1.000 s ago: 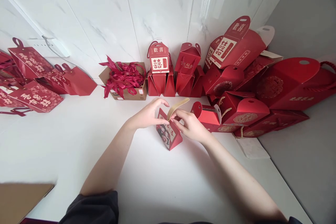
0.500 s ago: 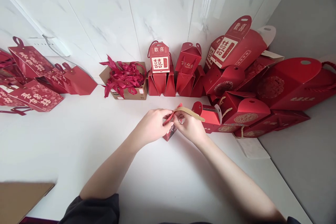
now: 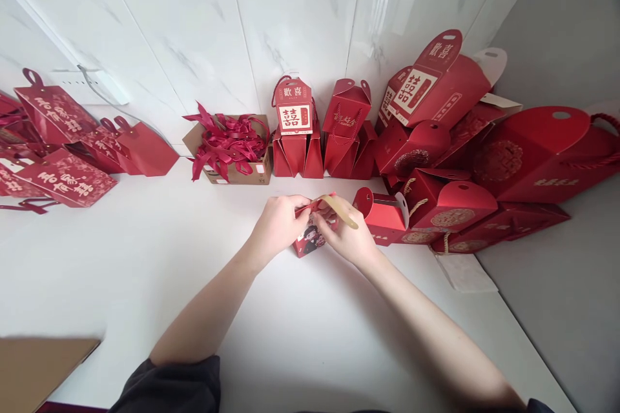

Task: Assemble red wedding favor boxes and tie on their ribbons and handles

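Note:
A small red gift box (image 3: 310, 242) with a printed picture on its front stands on the white table between my hands. My left hand (image 3: 276, 226) is closed, pinching the upper left edge of the box. At the top right my right hand (image 3: 349, 237) is also closed, its fingers at the spot where a gold ribbon (image 3: 345, 211) comes out. The ribbon's free end arches over the back of my right hand. My fingers hide most of the box top and the ribbon's other end.
Behind my hands stands a cardboard box (image 3: 245, 171) of dark red ribbons. Several red gift boxes (image 3: 298, 158) line the tiled wall, with larger ones (image 3: 450, 206) stacked at right. Red handled bags (image 3: 58, 110) lie at left. A brown cardboard sheet (image 3: 43, 368) is at front left.
My hands and the small box have shifted slightly left, and more of its printed front shows. The gold ribbon's free end has drawn left and shortened over my right hand.

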The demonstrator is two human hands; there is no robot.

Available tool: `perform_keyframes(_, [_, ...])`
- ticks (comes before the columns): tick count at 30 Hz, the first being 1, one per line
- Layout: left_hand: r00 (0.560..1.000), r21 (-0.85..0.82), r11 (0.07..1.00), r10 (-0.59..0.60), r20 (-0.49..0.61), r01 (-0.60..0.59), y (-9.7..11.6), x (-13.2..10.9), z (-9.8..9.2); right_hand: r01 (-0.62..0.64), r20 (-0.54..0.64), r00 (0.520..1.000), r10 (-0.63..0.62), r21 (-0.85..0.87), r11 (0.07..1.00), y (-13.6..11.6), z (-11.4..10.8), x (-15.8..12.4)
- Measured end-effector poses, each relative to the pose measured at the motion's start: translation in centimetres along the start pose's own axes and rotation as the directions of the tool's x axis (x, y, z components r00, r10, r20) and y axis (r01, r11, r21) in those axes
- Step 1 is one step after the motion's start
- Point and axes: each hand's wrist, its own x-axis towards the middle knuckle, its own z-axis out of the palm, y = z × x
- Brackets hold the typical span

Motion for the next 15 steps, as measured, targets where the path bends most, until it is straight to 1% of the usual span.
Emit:
perform_keyframes(3, [1.000,-0.019,1.000,0.016,0.000,-0.016,0.00,-0.06,0.07,-0.005,-0.041,0.999,0.002,-0.075,0.997,-0.14,0.19,-0.04])
perform_keyframes(5, [1.000,-0.037,0.999,0.022,0.004,-0.022,0.03,-0.09,0.20,0.015,-0.066,0.998,-0.023,-0.129,0.991,-0.25,0.26,-0.10])
perform_keyframes(9, [1.000,-0.091,0.996,0.005,-0.010,-0.006,0.08,0.00,0.55,0.107,-0.152,0.977,-0.150,-0.258,0.960,0.09,0.49,-0.18])
perform_keyframes(11, [1.000,-0.065,0.998,0.000,-0.008,0.000,0.04,0.13,0.64,0.134,-0.187,0.962,-0.199,-0.310,0.941,0.45,0.59,-0.17])
perform_keyframes(13, [1.000,0.012,1.000,-0.001,0.008,0.001,-0.11,0.33,0.63,0.138,-0.173,0.965,-0.198,-0.308,0.941,0.69,0.49,-0.09])
perform_keyframes(15, [1.000,0.092,0.996,-0.010,0.007,0.009,-0.39,0.57,0.51,0.112,-0.102,0.985,-0.137,-0.212,0.971,0.67,0.01,0.07])
